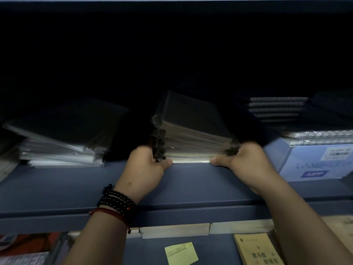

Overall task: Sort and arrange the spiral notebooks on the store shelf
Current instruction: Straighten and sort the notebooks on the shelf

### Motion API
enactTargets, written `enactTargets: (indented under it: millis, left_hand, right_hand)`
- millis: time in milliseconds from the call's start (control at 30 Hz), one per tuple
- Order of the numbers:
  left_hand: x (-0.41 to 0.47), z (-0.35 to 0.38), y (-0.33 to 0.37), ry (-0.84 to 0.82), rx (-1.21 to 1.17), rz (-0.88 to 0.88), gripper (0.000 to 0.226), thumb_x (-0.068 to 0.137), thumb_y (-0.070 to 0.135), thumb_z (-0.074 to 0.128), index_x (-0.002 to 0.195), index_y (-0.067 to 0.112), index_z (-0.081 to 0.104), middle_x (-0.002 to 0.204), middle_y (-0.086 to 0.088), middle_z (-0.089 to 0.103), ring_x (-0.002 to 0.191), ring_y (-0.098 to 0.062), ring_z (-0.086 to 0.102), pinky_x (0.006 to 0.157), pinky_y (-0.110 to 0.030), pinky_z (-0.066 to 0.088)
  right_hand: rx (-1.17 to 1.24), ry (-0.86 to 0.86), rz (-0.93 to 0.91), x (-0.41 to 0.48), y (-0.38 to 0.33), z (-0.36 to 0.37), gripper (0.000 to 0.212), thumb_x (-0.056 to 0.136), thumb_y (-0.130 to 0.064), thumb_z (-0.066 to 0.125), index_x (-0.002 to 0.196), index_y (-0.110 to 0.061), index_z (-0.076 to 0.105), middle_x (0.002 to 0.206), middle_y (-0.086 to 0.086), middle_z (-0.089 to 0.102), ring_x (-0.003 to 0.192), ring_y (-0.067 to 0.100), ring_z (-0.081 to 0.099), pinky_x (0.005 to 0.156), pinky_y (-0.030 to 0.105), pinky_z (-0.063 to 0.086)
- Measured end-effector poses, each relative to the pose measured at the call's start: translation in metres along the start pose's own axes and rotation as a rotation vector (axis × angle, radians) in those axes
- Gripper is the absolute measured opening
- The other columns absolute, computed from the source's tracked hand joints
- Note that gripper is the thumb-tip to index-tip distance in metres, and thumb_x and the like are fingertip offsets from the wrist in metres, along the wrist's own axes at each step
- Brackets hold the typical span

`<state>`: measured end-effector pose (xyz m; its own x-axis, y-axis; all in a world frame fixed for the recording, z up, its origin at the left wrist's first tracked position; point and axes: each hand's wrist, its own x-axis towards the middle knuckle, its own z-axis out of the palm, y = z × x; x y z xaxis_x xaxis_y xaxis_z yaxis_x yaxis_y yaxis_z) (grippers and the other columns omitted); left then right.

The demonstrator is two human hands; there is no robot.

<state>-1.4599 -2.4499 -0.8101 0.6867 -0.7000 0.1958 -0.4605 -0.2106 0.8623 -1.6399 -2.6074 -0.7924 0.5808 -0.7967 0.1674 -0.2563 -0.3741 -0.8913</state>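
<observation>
At the centre of the frame a pile of spiral notebooks (193, 138), dark-covered and wrapped in clear plastic, sits on the blue shelf (191, 186), its lower front edge touching the board. The wire coils run down the pile's left side, and the top cover slopes up toward the dark back of the shelf.

The left hand (147, 167) grips the coil side, thumb curled onto the bottom front corner. Its other fingers are hidden behind the pile. The right hand (246, 165) clasps the opposite side, thumb laid along the bottom front edge and fingers wrapped out of sight round the far corner. The left wrist carries black bead bracelets (116, 199) and a red cord (110, 214).

To the left, well apart, lies a second wrapped stack of notebooks (57, 144), its top one tilted. At the right edge stands a pale blue box (309, 163) with spiral-bound pads (321, 137) on top.

On the shelf below, at the bottom of the frame, are a yellow sticky note (181, 253) and a yellowish book (257, 249).
</observation>
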Motion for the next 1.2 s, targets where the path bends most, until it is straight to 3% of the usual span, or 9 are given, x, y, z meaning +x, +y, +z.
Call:
enactTargets:
  millis: [167,333,433,533,633,800,967,1100,1200]
  left_hand:
    - [-0.010,0.001,0.013,0.081,-0.064,0.005,0.029,0.069,0.027,0.075,0.093,0.012,0.067,0.091,-0.004,0.075,0.085,-0.021,0.072,0.084,-0.044,0.060]
    - [-0.022,0.009,0.032,0.049,-0.298,-0.028,0.017,0.078,0.015,0.067,0.077,0.011,0.051,0.071,0.009,0.050,0.060,0.003,0.047,0.058,-0.013,0.040]
    - [-0.024,0.011,0.036,0.002,-0.378,0.010,0.015,0.079,0.017,0.067,0.089,0.015,0.057,0.073,0.019,0.057,0.066,0.013,0.050,0.061,-0.004,0.040]
    - [-0.020,0.012,0.038,0.004,-0.339,0.079,0.021,0.085,0.010,0.069,0.101,0.020,0.062,0.083,0.024,0.066,0.081,0.010,0.058,0.072,-0.006,0.046]
    - [-0.017,0.009,0.038,0.023,-0.305,0.156,0.036,0.086,0.012,0.075,0.120,0.015,0.065,0.110,0.010,0.073,0.105,-0.001,0.066,0.090,-0.014,0.049]
    - [-0.014,0.005,0.035,0.082,-0.380,0.164,0.026,0.088,0.009,0.075,0.114,0.010,0.070,0.104,0.007,0.076,0.099,-0.005,0.070,0.083,-0.012,0.050]
    - [-0.010,-0.004,0.039,0.189,-0.381,0.231,0.071,0.084,0.043,0.076,0.144,0.013,0.052,0.140,0.000,0.060,0.131,-0.015,0.056,0.112,-0.043,0.044]
    - [-0.009,-0.002,0.040,0.220,-0.353,0.254,0.062,0.087,0.035,0.074,0.143,0.017,0.055,0.138,0.002,0.062,0.128,-0.011,0.058,0.110,-0.038,0.047]
    - [-0.006,0.000,0.037,0.241,-0.356,0.235,0.055,0.088,0.022,0.074,0.140,0.015,0.057,0.129,0.000,0.067,0.104,0.003,0.066,0.086,-0.016,0.055]
  right_hand:
    - [0.086,-0.004,-0.011,-0.005,0.000,0.000,0.041,0.072,-0.004,0.086,0.109,-0.008,0.070,0.094,-0.005,0.075,0.085,0.009,0.071,0.075,0.014,0.055]
    - [0.497,-0.143,-0.030,-0.008,-0.007,-0.004,0.050,0.071,-0.021,0.087,0.114,-0.002,0.069,0.108,0.005,0.076,0.107,0.021,0.070,0.099,0.035,0.049]
    - [0.469,0.074,0.053,-0.006,-0.014,0.008,0.043,0.084,-0.048,0.068,0.101,-0.009,0.072,0.088,-0.009,0.075,0.099,0.015,0.066,0.090,0.028,0.048]
    - [0.384,0.200,0.080,-0.002,-0.016,0.015,0.081,0.071,-0.075,0.054,0.123,-0.013,0.066,0.114,-0.001,0.067,0.118,0.022,0.058,0.109,0.039,0.042]
    - [0.408,0.256,0.040,0.002,-0.022,0.016,0.084,0.078,-0.067,0.053,0.146,-0.018,0.050,0.145,-0.002,0.054,0.136,0.019,0.047,0.119,0.038,0.032]
    - [0.343,0.189,0.007,0.005,-0.021,0.016,0.074,0.086,-0.063,0.051,0.149,-0.025,0.044,0.144,-0.012,0.047,0.131,0.005,0.038,0.112,0.019,0.023]
    - [0.445,-0.039,0.013,0.005,-0.011,0.005,0.100,0.057,-0.061,0.087,0.139,-0.012,0.057,0.135,-0.002,0.064,0.124,0.015,0.060,0.114,0.038,0.040]
    - [0.387,-0.021,-0.087,0.007,-0.004,0.005,0.100,0.055,-0.055,0.091,0.141,-0.018,0.056,0.135,-0.008,0.064,0.125,0.013,0.060,0.113,0.039,0.042]
    - [0.331,0.042,-0.140,0.008,-0.004,0.011,0.094,0.062,-0.054,0.086,0.143,-0.020,0.054,0.138,-0.008,0.061,0.128,0.010,0.056,0.115,0.035,0.040]
